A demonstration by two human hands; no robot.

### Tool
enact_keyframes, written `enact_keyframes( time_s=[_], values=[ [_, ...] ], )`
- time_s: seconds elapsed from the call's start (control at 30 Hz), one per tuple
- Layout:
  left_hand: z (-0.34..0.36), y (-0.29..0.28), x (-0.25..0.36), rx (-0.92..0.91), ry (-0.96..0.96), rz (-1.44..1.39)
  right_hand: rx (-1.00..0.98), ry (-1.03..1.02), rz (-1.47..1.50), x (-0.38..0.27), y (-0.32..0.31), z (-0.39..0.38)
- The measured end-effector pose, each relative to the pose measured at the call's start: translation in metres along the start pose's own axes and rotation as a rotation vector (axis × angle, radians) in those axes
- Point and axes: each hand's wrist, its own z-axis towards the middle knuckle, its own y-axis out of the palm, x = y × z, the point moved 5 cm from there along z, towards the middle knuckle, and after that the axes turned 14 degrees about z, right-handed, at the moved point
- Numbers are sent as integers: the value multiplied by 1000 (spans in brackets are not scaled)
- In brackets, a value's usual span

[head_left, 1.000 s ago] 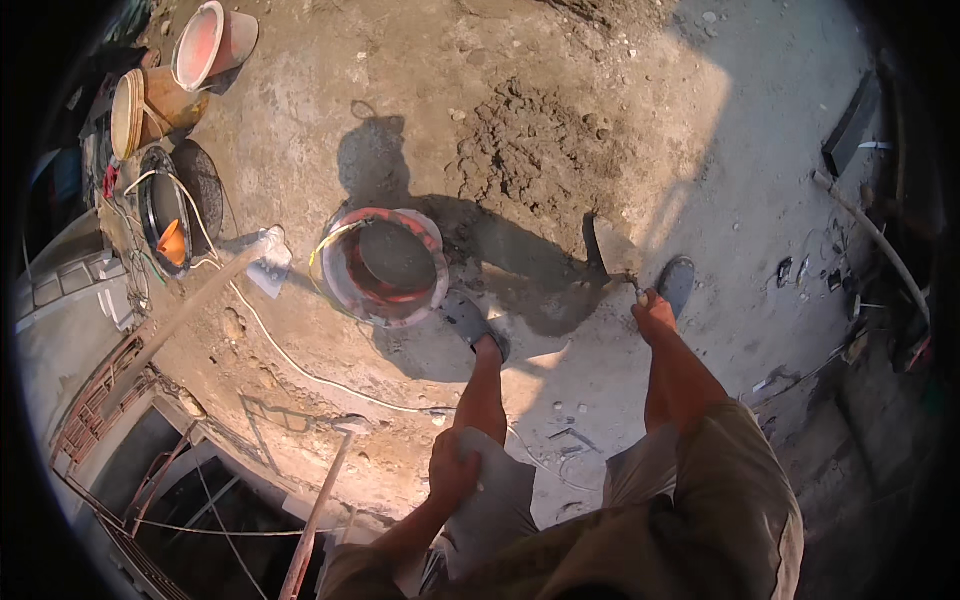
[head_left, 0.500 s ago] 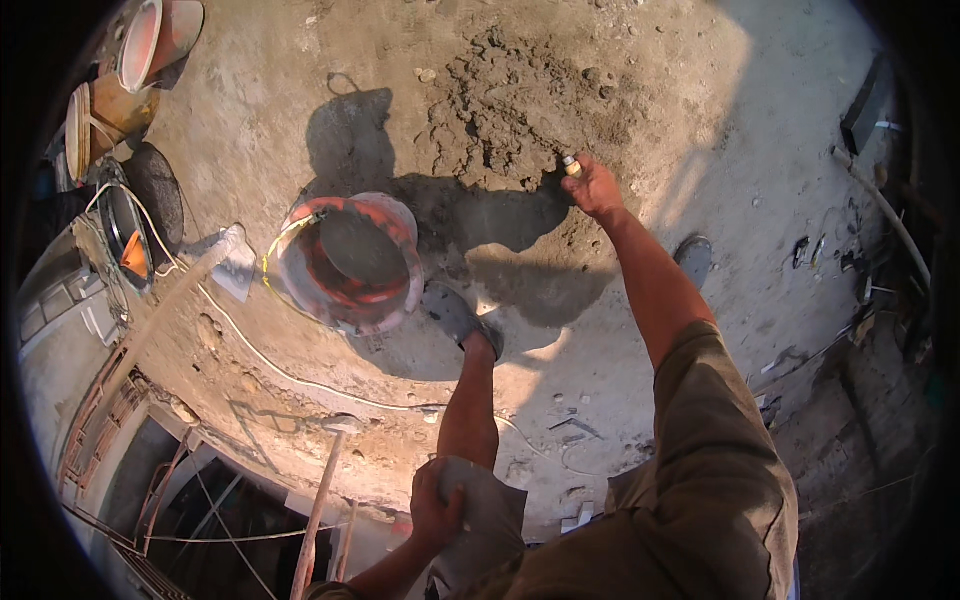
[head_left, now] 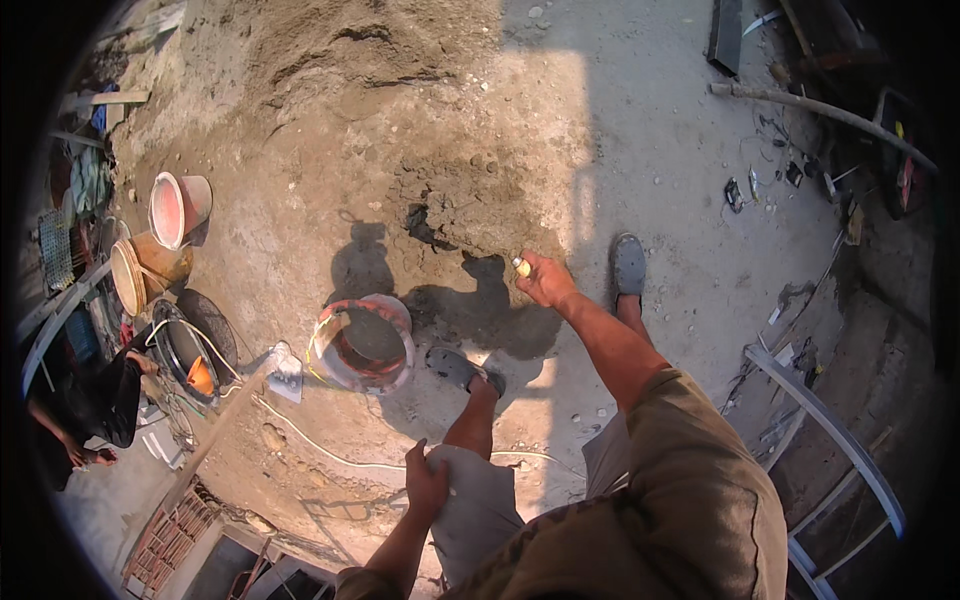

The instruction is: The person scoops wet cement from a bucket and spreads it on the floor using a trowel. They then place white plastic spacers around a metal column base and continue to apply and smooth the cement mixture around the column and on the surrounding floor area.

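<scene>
My right hand (head_left: 549, 279) is closed around a tool with a short pale handle (head_left: 521, 267). The rest of that tool is hidden. It is at the near right edge of a heap of wet grey mortar (head_left: 480, 215) on the ground. My left hand (head_left: 427, 480) lies on my bent left knee, holding nothing. Left of my left foot stands a reddish bucket (head_left: 402, 318) with grey mortar in it and a yellowish cord at its rim.
At left are a pale red bucket (head_left: 190, 205), a yellow-brown bucket (head_left: 168, 268) and a black basin (head_left: 180, 350). A long-handled tool (head_left: 285, 375) and a white hose (head_left: 335, 458) cross the ground. Another person's dark-clothed leg (head_left: 118, 400) shows there. A pole (head_left: 790, 98) lies far right.
My view has shifted, showing more ground ahead and the other person at left. The mortar heap looks smoother on its right side. My right hand still grips the handle; my left stays on the knee.
</scene>
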Motion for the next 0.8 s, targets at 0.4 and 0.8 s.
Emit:
enact_keyframes(
  time_s=[0.4,0.8],
  values=[
    [15,-36,166,-173,546,592,508,-33,430,24,-150,-276],
    [16,3,528,-42,912,924,969,351,695,151,-413,-484]
  ],
)
